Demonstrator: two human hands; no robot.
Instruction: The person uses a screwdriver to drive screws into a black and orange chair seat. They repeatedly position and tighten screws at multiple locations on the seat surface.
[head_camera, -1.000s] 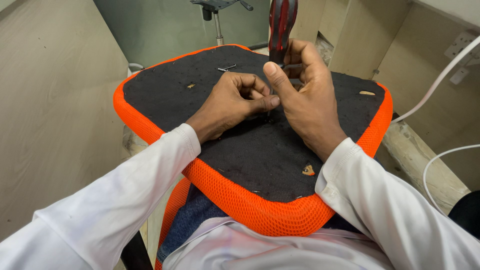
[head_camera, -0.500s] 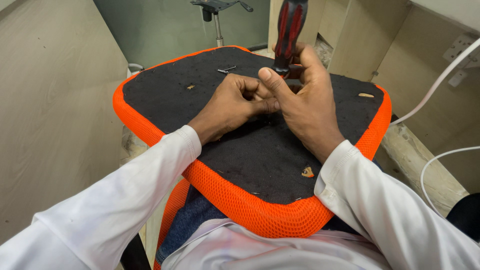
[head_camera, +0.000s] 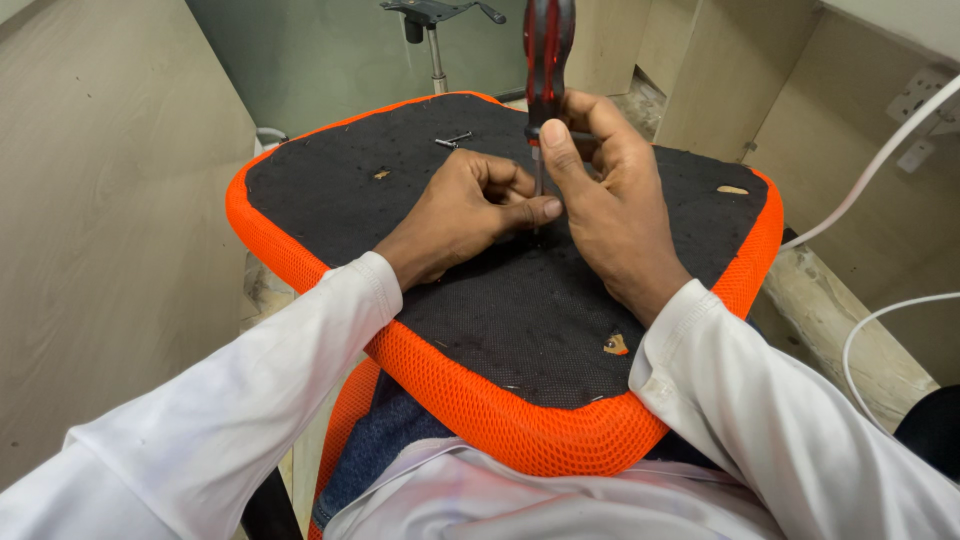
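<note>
Fingers of the right hand (head_camera: 612, 200) are wrapping around the lower part of a screwdriver (head_camera: 546, 60) with a red and black handle, gripping it upright. Its thin metal shaft is running down between the two hands to the black fabric underside of an upturned chair seat (head_camera: 500, 300), which is edged in bright orange mesh and is resting across the person's lap. The left hand (head_camera: 470, 210) is lying curled on the fabric just beside the shaft, with its thumb and forefinger pinching together at the tip; whatever they are pinching is too small to make out. Two loose screws (head_camera: 453, 140) are lying on the fabric beyond the left hand. The top of the screwdriver handle is cut off by the upper edge of the picture. A pale wall socket plate (head_camera: 925, 95) is showing at the far right, partly cut off, with a white cable (head_camera: 880, 165) running past it. A chair base post (head_camera: 436, 50) is standing behind the seat.
</note>
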